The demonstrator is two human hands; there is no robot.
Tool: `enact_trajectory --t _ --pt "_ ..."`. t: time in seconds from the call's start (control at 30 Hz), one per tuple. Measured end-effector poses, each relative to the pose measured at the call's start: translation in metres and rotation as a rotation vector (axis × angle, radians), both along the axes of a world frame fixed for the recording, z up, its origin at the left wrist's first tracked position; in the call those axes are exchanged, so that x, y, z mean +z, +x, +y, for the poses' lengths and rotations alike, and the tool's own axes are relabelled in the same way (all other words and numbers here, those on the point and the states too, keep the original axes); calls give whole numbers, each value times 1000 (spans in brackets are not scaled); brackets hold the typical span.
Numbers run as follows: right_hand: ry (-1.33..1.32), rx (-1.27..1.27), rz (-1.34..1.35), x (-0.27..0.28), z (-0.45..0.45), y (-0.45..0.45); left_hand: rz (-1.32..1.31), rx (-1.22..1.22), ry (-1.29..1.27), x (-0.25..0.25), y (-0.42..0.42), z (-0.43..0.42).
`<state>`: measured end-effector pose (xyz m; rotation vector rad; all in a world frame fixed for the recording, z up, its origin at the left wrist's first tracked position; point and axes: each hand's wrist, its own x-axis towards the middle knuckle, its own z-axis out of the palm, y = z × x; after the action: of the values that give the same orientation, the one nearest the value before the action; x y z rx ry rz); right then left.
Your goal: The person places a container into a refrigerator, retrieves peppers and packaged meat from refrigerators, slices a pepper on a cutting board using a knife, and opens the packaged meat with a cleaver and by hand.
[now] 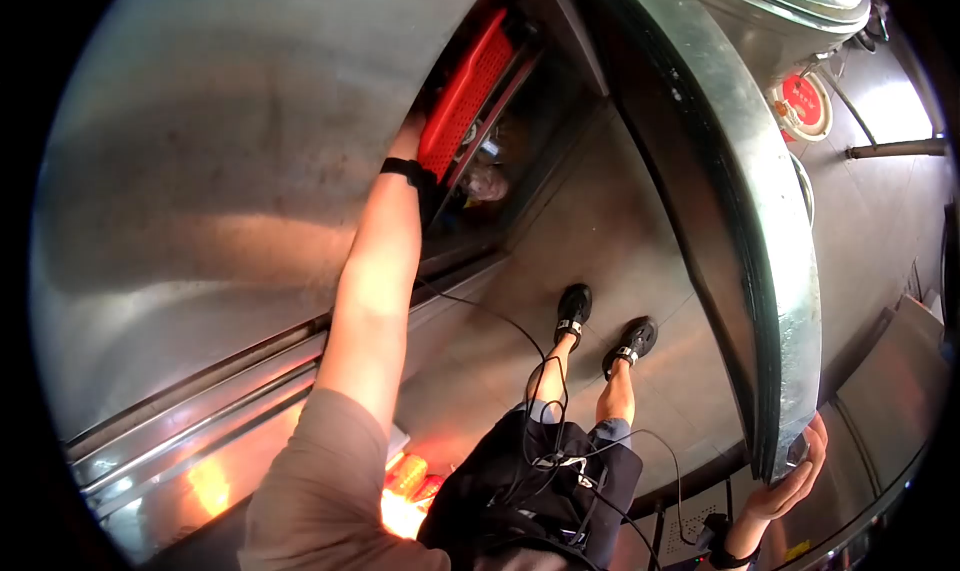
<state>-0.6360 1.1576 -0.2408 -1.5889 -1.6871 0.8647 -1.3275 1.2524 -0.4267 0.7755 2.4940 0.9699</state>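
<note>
My left hand (409, 136) reaches into an open steel cabinet, beside a red perforated plastic basket (466, 101). The basket hides most of its fingers. Below the basket, a wrapped item (485, 183) lies inside the dark cabinet (560, 161). At the lower right, my right hand (795, 476) has its fingers wrapped round the edge of the steel door (790, 301), which stands swung wide open. Black bands circle both wrists.
A steel counter surface (220, 141) fills the left side. Large metal pots (790, 16) and a round tub with a red label (801, 101) stand at the upper right. Black cables (520, 331) hang in front of my body. My feet are on the tiled floor (590, 221).
</note>
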Motion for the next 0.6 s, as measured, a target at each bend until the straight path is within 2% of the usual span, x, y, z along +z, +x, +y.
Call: enact_trajectory --t 0.3,0.37,0.6 --pt "-7 -14 -64 -1 -2 4 27 -97 78 5 -12 -19" --pt "26 -14 25 -7 -3 7 35 -119 99 5 -17 -20" --pt "9 24 31 -5 2 7 71 -184 152 5 -25 -20"
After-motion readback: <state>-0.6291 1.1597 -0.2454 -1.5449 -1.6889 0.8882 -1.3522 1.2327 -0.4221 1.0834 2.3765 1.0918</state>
